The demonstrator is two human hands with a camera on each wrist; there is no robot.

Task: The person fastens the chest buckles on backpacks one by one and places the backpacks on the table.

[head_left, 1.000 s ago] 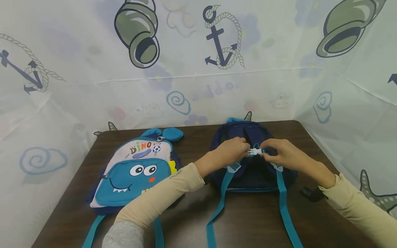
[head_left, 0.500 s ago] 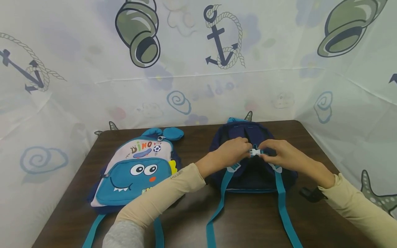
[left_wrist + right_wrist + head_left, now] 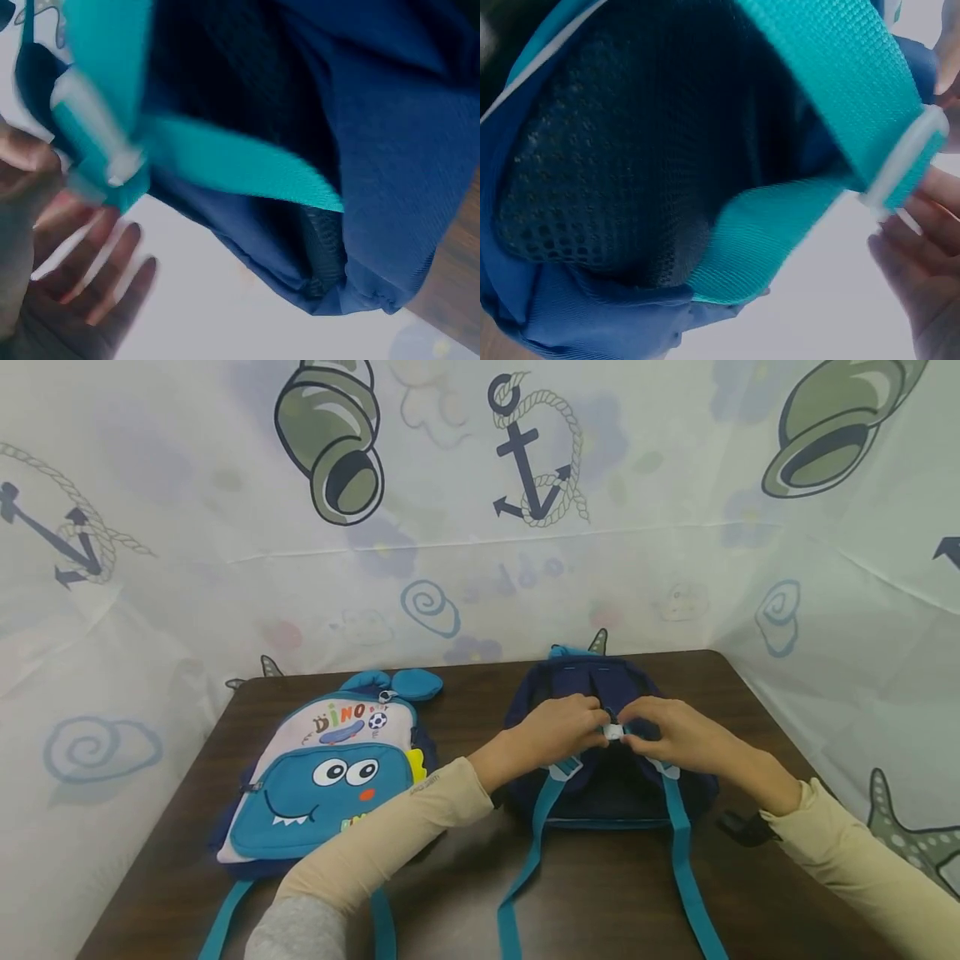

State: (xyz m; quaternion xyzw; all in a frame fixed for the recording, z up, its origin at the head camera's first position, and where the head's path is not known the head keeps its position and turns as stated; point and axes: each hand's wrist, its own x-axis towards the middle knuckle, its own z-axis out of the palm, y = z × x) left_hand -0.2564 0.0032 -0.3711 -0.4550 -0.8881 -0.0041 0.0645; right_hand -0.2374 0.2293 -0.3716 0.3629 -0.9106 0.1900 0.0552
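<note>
A navy backpack [image 3: 600, 802] lies on the right of the table, its back panel and teal straps facing up. Over its upper middle both hands meet at a small white side-release buckle [image 3: 613, 732]. My left hand [image 3: 558, 727] pinches the buckle's left end, and my right hand [image 3: 678, 735] pinches its right end. The two buckle halves look joined, though fingers cover both ends. In the left wrist view, a white strap adjuster [image 3: 94, 120] hangs beside the left fingers. Another white adjuster [image 3: 907, 150] shows near the right fingers in the right wrist view.
A second backpack [image 3: 322, 802] with a dinosaur face lies front up on the left, under the left forearm. Loose teal straps [image 3: 693, 877] trail toward the table's near edge. A black object [image 3: 746, 828] lies by the right cuff. Printed cloth [image 3: 465, 610] surrounds the table [image 3: 465, 885].
The buckle's two halves have come together; its prongs, visible between the hands a second ago, no longer show. The hands have drawn slightly closer to each other.
</note>
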